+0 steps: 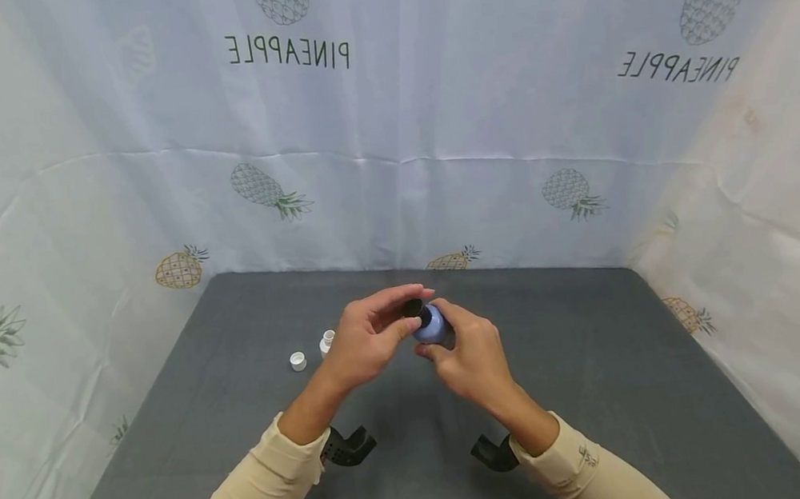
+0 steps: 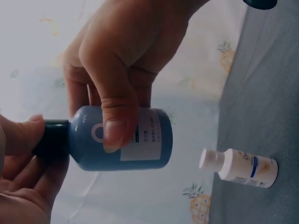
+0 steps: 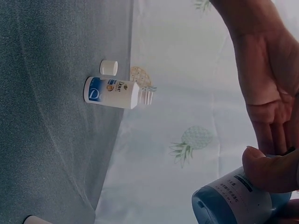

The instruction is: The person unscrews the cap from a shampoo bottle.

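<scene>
Now, blue bottle (image 2: pixel 154 140): main item; we've got it in the air above the worktop (image 1: pixel 563 362), roughly upright, cap end up w/ a bit of lean.
Black cap (image 2: pixel 57 140): on the bottle's neck, right against the shoulder; can't tell if the thread's tight or part undone.
Left grip (image 1: pixel 368 339): thumb on one side of the cap, fingers on the other, spread approx. as wide as the cap; nothing else held.
Right grip (image 1: pixel 470 347): wrapped round the bottle's body, thumb across the label, no wider than the bottle needs.
White bottle (image 3: pixel 112 93): upright on the worktop, bare threaded neck showing; contents n/a from here.
White cap (image 3: pixel 109 67): on the worktop, just beside that bottle.
Step in hand: prob. twisting the black cap; on vs. off we can't tell, tho the uncapped white bottle nearby makes us lean to off.
Next move: we reckon it calls for the right grip to steady the body while the left turns the cap about the bottle's axis; if it frees, mouth up, esp. if there's liquid inside.
</scene>
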A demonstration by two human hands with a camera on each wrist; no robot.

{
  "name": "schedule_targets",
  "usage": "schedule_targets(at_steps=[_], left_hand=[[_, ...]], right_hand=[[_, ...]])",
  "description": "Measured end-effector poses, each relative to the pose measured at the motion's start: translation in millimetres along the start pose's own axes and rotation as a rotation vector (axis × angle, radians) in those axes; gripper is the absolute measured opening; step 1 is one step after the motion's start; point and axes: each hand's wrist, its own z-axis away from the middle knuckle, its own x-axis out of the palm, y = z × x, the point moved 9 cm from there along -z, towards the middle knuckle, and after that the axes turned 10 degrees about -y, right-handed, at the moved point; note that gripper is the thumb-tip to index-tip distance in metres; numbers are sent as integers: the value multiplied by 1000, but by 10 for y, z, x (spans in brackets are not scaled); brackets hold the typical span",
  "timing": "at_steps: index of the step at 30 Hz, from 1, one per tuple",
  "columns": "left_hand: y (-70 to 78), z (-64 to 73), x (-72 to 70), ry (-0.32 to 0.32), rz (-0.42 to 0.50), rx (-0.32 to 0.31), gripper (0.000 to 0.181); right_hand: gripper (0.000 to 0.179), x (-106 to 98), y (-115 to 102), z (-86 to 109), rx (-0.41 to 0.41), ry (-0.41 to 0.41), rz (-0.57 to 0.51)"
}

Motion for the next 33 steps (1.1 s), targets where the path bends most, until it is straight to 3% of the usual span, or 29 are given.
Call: schedule_targets(at_steps=[10, 17, 23, 33], left_hand=[[-28, 15, -60, 153, -66, -19, 37], [-53, 31, -42, 115, -35, -38, 54], [-32, 26, -8, 53, -52, -25, 46], [-75, 41, -92, 183, -109, -92, 42]], right_hand=[[41, -3, -6, 1, 12, -7, 5], [42, -10, -5, 6, 12, -2, 9], [43, -9, 9, 4, 19, -8, 5], [40, -18, -7, 8, 16, -11, 15]])
